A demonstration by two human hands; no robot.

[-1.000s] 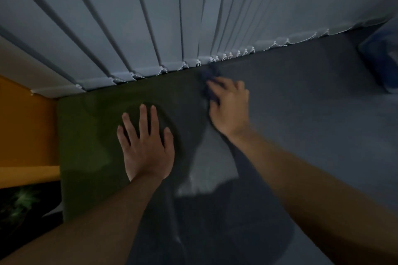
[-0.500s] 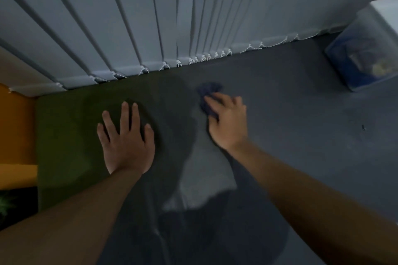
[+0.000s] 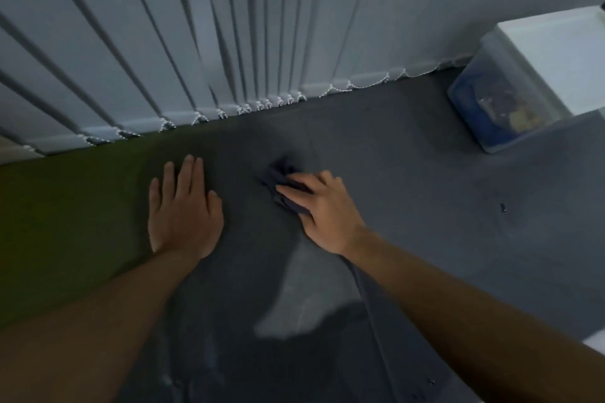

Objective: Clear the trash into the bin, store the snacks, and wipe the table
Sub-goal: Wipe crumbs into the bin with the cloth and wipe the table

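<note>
A dark blue cloth (image 3: pixel 276 175) lies bunched on the grey table (image 3: pixel 409 206) near its far edge. My right hand (image 3: pixel 322 211) presses down on it, fingers spread over the cloth, and only the cloth's far part shows past the fingertips. To the left, my left hand (image 3: pixel 183 209) rests flat on the table with fingers apart and nothing in it. The table's left part looks green in this dim light. A clear plastic box (image 3: pixel 497 108) with a white lid stands at the far right, snack packs showing through its wall.
Grey vertical blinds (image 3: pixel 229 26) hang right behind the table's far edge, their bottom chain just above the surface. A small dark speck (image 3: pixel 502 207) lies on the table right of my right hand. Shadows of my arms cover the near middle.
My right hand slid the cloth back from the far edge and rightwards. The view swung right, so the plastic box came fully into sight and the orange surface at the left dropped out.
</note>
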